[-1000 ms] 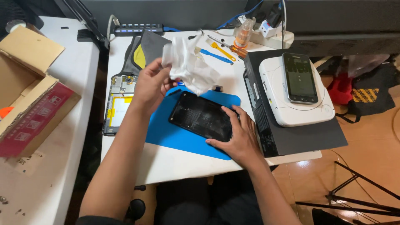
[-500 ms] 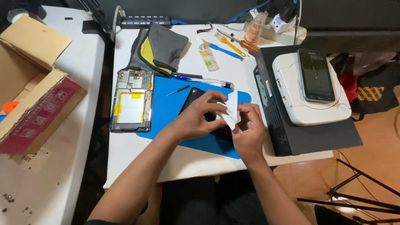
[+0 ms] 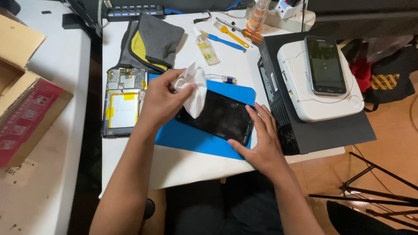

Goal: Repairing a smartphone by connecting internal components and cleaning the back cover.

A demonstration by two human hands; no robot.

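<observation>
Right hand (image 3: pixel 260 146): lower centre, fingers spread flat, pressing the near edge of a black tablet screen (image 3: pixel 220 115). Screen: frame centre, lying on a blue mat (image 3: pixel 191 137). Left hand (image 3: pixel 163 102): fingers pinching a crumpled white wipe (image 3: pixel 191 87) against the screen's left end. Opened tablet body (image 3: pixel 122 102): left of the mat. Grey-yellow cloth (image 3: pixel 152 41): upper left.

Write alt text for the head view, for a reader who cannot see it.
A person's left hand presses a crumpled white tissue onto a black screen panel on a blue mat, while the right hand steadies the panel's corner. An opened tablet lies left of the mat.
</observation>
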